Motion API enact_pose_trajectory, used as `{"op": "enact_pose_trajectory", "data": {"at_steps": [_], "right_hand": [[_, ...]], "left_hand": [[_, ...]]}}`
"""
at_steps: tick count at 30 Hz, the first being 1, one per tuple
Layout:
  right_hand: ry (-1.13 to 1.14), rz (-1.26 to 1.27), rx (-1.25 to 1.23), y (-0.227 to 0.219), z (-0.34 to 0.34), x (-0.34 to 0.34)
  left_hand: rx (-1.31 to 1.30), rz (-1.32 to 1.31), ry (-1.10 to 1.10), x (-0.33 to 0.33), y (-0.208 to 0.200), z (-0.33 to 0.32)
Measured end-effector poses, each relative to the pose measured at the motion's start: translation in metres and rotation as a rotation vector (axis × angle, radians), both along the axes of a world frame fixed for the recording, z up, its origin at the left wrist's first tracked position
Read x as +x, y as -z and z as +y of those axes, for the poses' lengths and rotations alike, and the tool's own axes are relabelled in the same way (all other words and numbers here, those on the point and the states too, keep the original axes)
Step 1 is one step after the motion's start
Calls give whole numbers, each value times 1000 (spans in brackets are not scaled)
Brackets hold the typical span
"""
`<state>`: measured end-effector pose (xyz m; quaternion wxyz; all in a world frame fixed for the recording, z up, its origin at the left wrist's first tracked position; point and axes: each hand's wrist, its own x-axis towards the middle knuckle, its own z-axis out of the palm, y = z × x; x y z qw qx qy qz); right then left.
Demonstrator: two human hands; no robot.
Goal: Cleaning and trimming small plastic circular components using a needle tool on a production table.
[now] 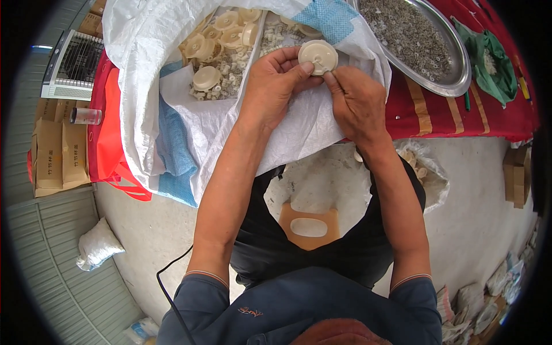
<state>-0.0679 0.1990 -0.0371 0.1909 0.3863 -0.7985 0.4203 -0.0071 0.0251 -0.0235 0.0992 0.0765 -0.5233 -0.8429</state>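
Over the front edge of a white woven sack [299, 129], my left hand [273, 80] grips a round cream plastic disc [318, 53] by its left side, thumb on its face. My right hand [359, 100] is closed at the disc's lower right rim, thumb and forefinger pinched together. Whatever small piece may sit in that pinch is hidden. Just beyond my left hand, several similar cream plastic wheels [206, 77] lie in the open sack among small pale plastic parts [231, 72].
An oval metal tray [460, 86] of small metal parts stands on the red cloth [402, 118] at right, beside a green bag [489, 63]. At left are a heater-like appliance [72, 63], a clear jar [86, 116] and cardboard boxes [60, 149]. A wooden stool [310, 241] shows between my legs.
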Motion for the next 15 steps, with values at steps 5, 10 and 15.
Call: {"op": "enact_pose_trajectory", "data": {"at_steps": [5,10,15], "right_hand": [[-24,-255,-124,-3,4,1],[-24,-311,-154,-6,7,1],[-31,-309,-169,-4,9,1]], "left_hand": [[-89,-51,-74,3,-8,-2],[-262,-112,-151,7,-20,-9],[-395,-64,-325,8,-20,-18]]}}
